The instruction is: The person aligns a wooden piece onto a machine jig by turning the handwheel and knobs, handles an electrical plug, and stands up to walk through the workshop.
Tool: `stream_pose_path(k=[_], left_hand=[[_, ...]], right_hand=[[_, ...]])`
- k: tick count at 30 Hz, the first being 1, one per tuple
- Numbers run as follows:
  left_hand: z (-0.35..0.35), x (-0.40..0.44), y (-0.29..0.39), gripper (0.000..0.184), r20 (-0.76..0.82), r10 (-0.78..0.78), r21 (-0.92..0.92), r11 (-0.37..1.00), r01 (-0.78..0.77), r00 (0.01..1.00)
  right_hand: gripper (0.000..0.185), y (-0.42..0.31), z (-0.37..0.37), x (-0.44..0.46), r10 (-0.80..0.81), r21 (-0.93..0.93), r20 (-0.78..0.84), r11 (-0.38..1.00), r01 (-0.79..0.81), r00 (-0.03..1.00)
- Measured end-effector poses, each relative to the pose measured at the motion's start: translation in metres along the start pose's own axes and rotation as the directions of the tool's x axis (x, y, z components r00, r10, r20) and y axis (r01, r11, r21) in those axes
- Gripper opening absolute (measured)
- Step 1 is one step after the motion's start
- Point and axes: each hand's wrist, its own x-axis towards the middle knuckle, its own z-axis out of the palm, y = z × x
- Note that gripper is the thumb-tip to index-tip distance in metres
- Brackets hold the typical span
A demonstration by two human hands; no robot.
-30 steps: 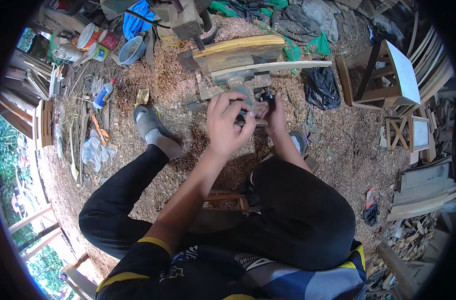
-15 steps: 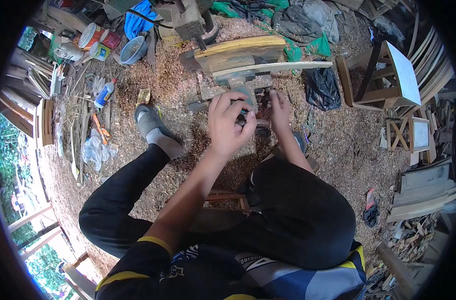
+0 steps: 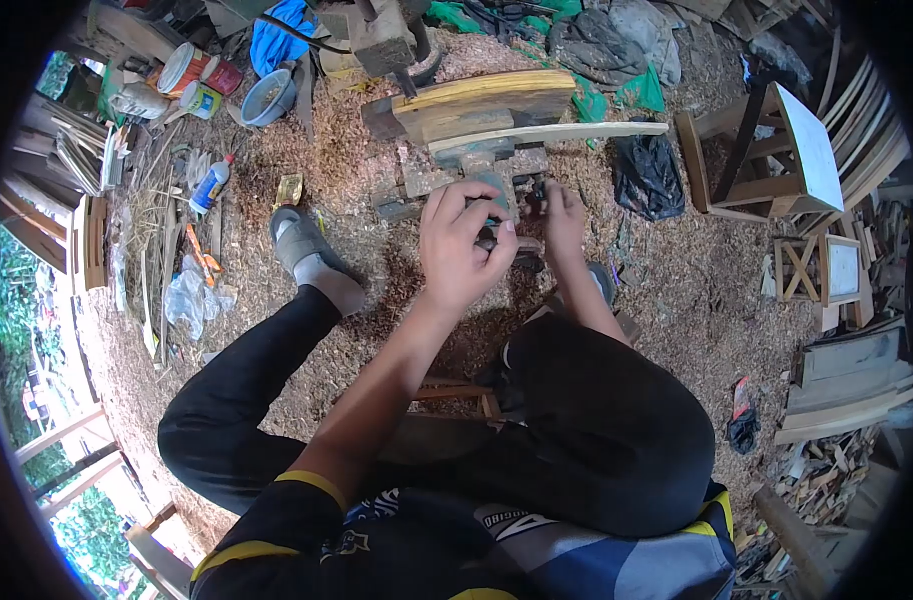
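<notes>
Currently shown, head view: a seated person at floor level, both bare hands out in front over a low work spot.
Left hand [image 3: 464, 240]: back of the hand up, fingers and thumb curled toward each other over the near part of the work spot; a dark part shows between them. Whether it is gripped cannot be told.
Right hand [image 3: 565, 215]: fingers bent, just beside the small dark parts [image 3: 529, 190]; contact and grip cannot be told from where it sits.
Metal fitting [image 3: 527, 260]: dark, partly hidden, between the two hands and slightly nearer the person's body.
Green piece [image 3: 492, 187]: just beyond the left fingertips, partly covered.
Wood strip [image 3: 567, 132]: long, pale, thin, running crosswise beyond both hands.
Curved timber [image 3: 487, 103]: thick, yellowish upper edge, directly beyond the strip.
Black plastic bag [image 3: 647, 175]: on the floor, right of the strip, near its end.
Wooden frame [image 3: 712, 165]: far right of the bag, carrying a white panel [image 3: 807, 147].
Left foot [image 3: 312, 250]: grey slipper, set on the shavings, left of the left hand.
Bottle [image 3: 210, 188]: blue, lying on the floor left of the foot.
Basin [image 3: 269, 98]: blue, beyond the bottle, toward the paint tubs [image 3: 199, 100].
Floor [image 3: 677, 290]: covered with wood shavings.
</notes>
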Motion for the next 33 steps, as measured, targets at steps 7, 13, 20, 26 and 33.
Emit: stream_pose_path(k=[7,13,20,26,33], left_hand=[[-0.001,0.000,0.000,0.011,0.001,0.010,0.009,1.000,-0.010,1.000],[-0.001,0.000,0.001,0.012,-0.001,0.008,0.007,1.000,-0.008,1.000],[0.001,0.000,0.000,0.012,-0.018,0.001,0.022,1.000,-0.001,1.000],[0.001,-0.001,-0.001,0.013,-0.013,0.002,0.025,1.000,-0.002,1.000],[-0.001,0.000,0.002,0.011,-0.018,-0.005,0.008,1.000,0.005,1.000]], right_hand=[[0.063,-0.008,0.003,0.006,0.445,0.357,0.260,0.780,-0.514,0.857],[0.058,-0.006,0.006,-0.011,-0.299,-0.415,-0.023,0.871,0.263,0.954],[0.057,0.002,-0.012,0.014,0.431,0.486,0.414,0.640,-0.595,0.802],[0.052,-0.017,0.008,-0.021,-0.268,-0.205,-0.038,0.945,0.254,0.963],[0.049,-0.031,0.004,-0.006,0.469,0.469,0.276,0.696,-0.543,0.839]])
